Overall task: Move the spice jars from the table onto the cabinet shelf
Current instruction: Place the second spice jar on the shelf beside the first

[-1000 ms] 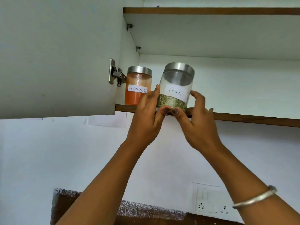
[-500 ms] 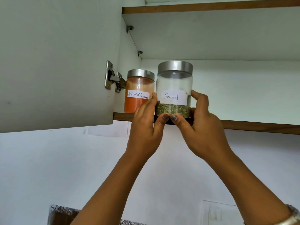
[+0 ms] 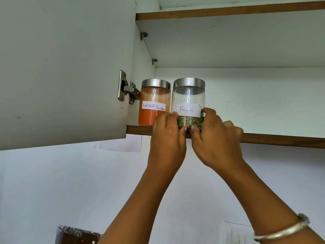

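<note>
A glass jar labelled Fennel, with a steel lid and green seeds at its bottom, stands upright on the cabinet shelf. My left hand grips its lower left side and my right hand grips its lower right side, thumbs meeting at the jar's base. Right beside it on the left stands a jar of red chilli powder, orange and steel-lidded, almost touching the fennel jar.
The open white cabinet door hangs at the left with its hinge close to the chilli jar. An upper shelf lies above. Shelf space extends to the right. A wall socket sits low at the right.
The fennel jar went from tilted at the shelf's front edge to upright, set back on the shelf beside the chilli jar. Both hands moved with it.
</note>
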`<state>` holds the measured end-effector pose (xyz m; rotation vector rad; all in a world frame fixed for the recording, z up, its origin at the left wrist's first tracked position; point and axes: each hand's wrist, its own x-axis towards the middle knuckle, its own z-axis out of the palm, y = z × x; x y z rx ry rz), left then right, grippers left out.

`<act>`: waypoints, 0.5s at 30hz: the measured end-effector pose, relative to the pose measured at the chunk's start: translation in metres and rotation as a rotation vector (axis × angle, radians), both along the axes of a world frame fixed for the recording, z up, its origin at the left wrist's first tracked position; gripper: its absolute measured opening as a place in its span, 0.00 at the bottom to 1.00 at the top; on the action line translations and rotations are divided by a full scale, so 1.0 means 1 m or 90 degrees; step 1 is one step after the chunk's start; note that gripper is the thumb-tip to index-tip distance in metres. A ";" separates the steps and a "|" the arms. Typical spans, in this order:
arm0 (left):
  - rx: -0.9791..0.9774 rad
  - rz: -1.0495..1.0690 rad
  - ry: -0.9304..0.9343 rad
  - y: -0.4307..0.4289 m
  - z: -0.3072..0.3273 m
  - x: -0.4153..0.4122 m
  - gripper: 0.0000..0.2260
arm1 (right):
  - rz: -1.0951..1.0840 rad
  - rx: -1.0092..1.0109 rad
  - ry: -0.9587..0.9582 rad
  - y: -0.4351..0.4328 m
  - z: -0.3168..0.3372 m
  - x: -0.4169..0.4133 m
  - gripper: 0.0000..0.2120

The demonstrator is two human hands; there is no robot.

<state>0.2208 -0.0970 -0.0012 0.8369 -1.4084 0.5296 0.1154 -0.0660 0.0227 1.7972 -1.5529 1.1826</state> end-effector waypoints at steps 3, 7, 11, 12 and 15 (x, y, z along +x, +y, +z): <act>0.003 0.050 -0.017 -0.002 -0.002 -0.004 0.17 | -0.010 0.004 -0.006 0.001 0.000 0.002 0.21; 0.039 0.058 -0.007 -0.003 -0.002 -0.007 0.19 | -0.029 -0.001 0.004 -0.001 -0.002 0.004 0.19; 0.076 0.022 0.035 0.000 0.003 -0.009 0.11 | -0.068 -0.043 0.026 -0.007 -0.008 0.005 0.18; 0.068 0.064 0.024 0.003 0.004 -0.010 0.08 | -0.071 -0.065 0.027 -0.010 -0.010 0.005 0.18; 0.103 -0.020 0.050 0.006 0.003 -0.011 0.10 | -0.061 -0.125 0.013 -0.015 -0.015 0.007 0.20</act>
